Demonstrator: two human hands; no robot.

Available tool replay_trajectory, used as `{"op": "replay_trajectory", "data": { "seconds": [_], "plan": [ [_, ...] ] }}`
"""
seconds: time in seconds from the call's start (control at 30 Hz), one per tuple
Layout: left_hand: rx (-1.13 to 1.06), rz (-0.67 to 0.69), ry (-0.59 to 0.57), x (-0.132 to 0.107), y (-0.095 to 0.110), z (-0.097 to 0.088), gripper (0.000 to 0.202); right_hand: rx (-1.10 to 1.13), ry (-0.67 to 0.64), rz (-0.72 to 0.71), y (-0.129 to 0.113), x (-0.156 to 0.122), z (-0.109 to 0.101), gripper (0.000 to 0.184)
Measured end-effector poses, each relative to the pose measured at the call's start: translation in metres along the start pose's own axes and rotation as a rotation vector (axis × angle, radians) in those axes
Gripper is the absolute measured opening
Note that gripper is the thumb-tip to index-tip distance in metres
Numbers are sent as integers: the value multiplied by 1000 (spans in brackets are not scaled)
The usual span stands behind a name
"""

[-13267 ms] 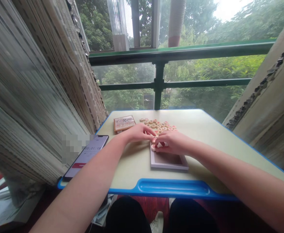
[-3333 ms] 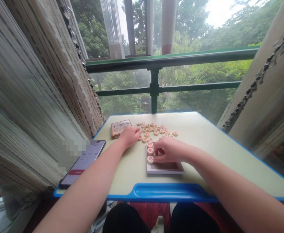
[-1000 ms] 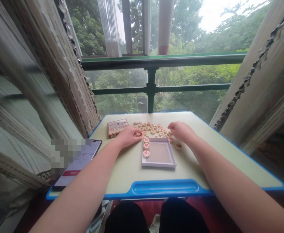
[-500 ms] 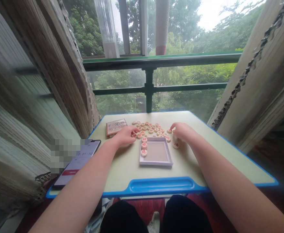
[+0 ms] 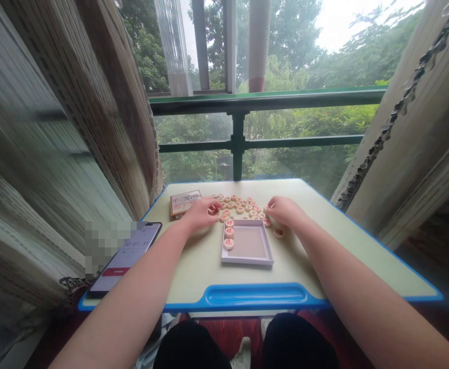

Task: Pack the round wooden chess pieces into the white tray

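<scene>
1. My left grip (image 5: 201, 214) bends around an edge disc (image 5: 212, 211) at its end of the spread. Fingers and disc seem to meet, but whether they pinch it, I cannot tell.

2. My right grip (image 5: 283, 211) is at the opposite end, thumb and fingers drawn close. Their tips are partly hidden, so I cannot tell whether they hold anything.

3. The loose discs (image 5: 240, 210) lie on the counter (image 5: 291, 266) between my grips – a spot I judge handy for reaching from either side.

4. The tray (image 5: 247, 260) lies open side up, nearer me than both grips and between them, which probably suits either hand.

5. Three discs (image 5: 229, 232) line the tray wall on my left grip's side; that wall likely keeps them straight. Their row points away from me, its red characters upright to me.

6. Each disc is round and flat, so its face has no long axis.

7. A stray disc (image 5: 278, 233) sits just nearer me than my right grip; the box (image 5: 185, 201) is just left of my left grip.
</scene>
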State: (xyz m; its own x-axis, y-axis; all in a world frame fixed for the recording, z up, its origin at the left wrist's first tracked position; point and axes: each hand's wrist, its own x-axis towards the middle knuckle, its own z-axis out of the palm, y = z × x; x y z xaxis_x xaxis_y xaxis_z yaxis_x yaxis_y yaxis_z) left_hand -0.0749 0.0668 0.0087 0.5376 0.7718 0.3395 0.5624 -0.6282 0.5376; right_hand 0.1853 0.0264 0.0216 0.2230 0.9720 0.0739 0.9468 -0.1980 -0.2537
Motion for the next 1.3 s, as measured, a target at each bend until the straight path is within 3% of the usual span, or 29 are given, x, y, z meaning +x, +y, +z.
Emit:
{"op": "replay_trajectory", "data": {
  "seconds": [0.13, 0.27, 0.5, 0.63, 0.87, 1.0, 1.13, 1.3],
  "plan": [
    [-58, -12, 4, -1, 5, -2, 27, 68, 102, 22, -5, -3, -4, 26],
    [-50, -47, 14, -2, 6, -2, 31, 136, 116, -78, -15, -12, -11, 24],
    [-9, -84, -24, -2, 6, -1, 31, 216, -3, -575, -34, -35, -17, 17],
    [32, -101, -53, -3, 4, -1, 30, 176, -110, -742, -41, -44, -13, 16],
    [8, -107, -42, -2, 10, 0, 27, 112, -163, -767, -42, -45, -7, 19],
    [-176, -141, -25, -1, 14, -2, 34, 113, -153, -743, -41, -44, -11, 22],
    [-433, -170, -34, -1, 16, -2, 44, 195, -4, -744, -41, -43, -9, 22],
    [-731, -169, -155, -3, 22, -1, 46, 285, 206, -799, -41, -39, 1, 18]
  ]
}}
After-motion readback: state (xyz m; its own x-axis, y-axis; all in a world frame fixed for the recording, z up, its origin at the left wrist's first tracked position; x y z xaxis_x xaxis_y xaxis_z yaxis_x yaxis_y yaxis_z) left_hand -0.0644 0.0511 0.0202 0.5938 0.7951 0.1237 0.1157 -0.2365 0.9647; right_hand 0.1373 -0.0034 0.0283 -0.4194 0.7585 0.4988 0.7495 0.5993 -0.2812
